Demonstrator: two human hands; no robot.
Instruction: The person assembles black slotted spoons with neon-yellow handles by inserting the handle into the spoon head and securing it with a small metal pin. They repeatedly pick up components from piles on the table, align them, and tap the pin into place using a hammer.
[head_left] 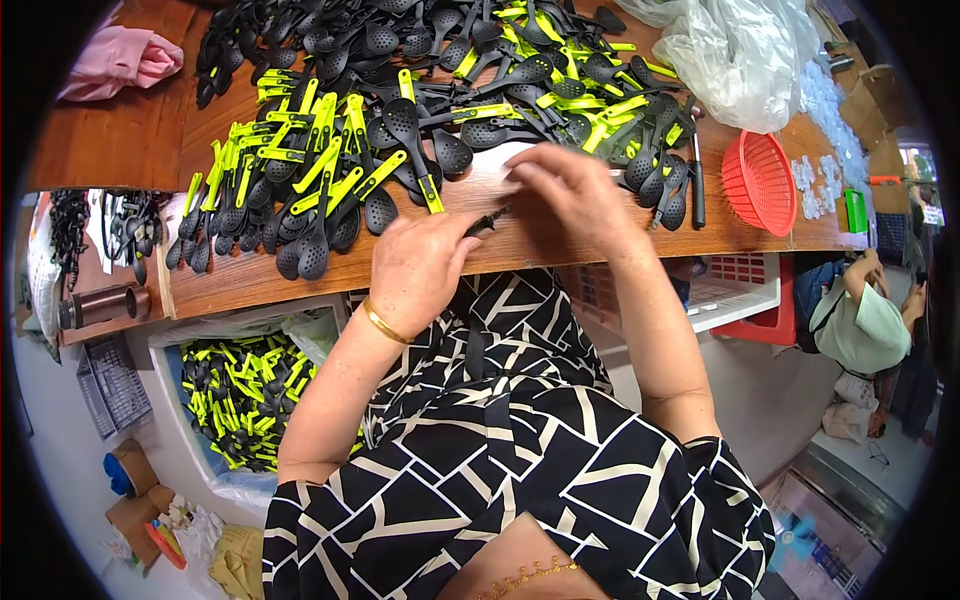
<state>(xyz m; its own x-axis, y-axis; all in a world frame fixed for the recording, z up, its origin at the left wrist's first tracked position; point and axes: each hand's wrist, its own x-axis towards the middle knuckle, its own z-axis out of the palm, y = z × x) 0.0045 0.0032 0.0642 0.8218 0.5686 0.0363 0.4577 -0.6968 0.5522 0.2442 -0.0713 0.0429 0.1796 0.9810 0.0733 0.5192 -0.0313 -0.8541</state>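
Note:
My left hand (420, 262) is closed at the table's front edge, gripping a small black piece (487, 222) that pokes out past its thumb and fingers. Most of that piece is hidden, so its kind does not show. My right hand (578, 195) hovers just right of it, fingers bent and smeared by motion; whether anything is in them I cannot make out. Right behind my left hand lies a black spoon (401, 120) with a yellow-green and black handle. Loose black slotted spoons (453, 152) and yellow-green handles (325, 120) are heaped around and beyond both hands.
A red plastic basket (760, 185) and a long black-handled tool (697, 185) lie at the right. Clear plastic bags (740, 60) sit behind them. Below the table at left stands a lined bin (215, 470) of green-and-black pieces. Another person (865, 320) is at far right.

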